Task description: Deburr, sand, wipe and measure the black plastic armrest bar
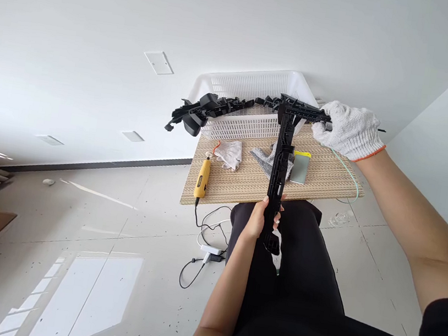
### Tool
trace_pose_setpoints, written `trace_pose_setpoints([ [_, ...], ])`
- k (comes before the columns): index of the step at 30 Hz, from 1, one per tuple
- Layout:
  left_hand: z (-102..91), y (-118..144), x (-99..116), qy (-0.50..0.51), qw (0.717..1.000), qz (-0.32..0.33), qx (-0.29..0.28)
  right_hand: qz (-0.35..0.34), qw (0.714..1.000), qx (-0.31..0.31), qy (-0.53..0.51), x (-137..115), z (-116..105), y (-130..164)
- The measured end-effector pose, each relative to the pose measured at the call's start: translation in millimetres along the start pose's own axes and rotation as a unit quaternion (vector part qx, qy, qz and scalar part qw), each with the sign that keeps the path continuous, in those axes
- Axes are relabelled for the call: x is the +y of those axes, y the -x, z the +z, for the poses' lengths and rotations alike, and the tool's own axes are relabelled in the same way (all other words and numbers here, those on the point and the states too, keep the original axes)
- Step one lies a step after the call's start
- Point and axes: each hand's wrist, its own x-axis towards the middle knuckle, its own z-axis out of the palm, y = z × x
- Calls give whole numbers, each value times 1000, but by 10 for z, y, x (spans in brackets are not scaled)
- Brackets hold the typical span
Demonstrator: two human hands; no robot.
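My left hand (257, 217), bare, is closed around the lower part of a long black plastic part (280, 167), held upright over the table's front edge. My right hand (350, 131) wears a white knit glove with an orange cuff. It grips a black caliper (309, 114) whose scale marks show along the beam. The caliper's jaw end lies at the top of the plastic part; whether the jaws touch it I cannot tell. A thin rod sticks out beyond the glove on the right.
Behind stands a white plastic basket (246, 129) with several black plastic parts (211, 109). On the wooden table (229, 188) lie a yellow rotary tool (202, 178), a white glove (230, 154), a grey glove (264, 161) and a grey-green pouch (300, 168). Cables and a white power strip (211, 250) are on the floor.
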Motion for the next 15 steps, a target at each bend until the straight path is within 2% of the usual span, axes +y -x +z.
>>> trace_pose_setpoints([
  [15, -5, -9, -16, -1, 1000, 6, 0, -22, 999, -24, 21, 2, -28, -8],
])
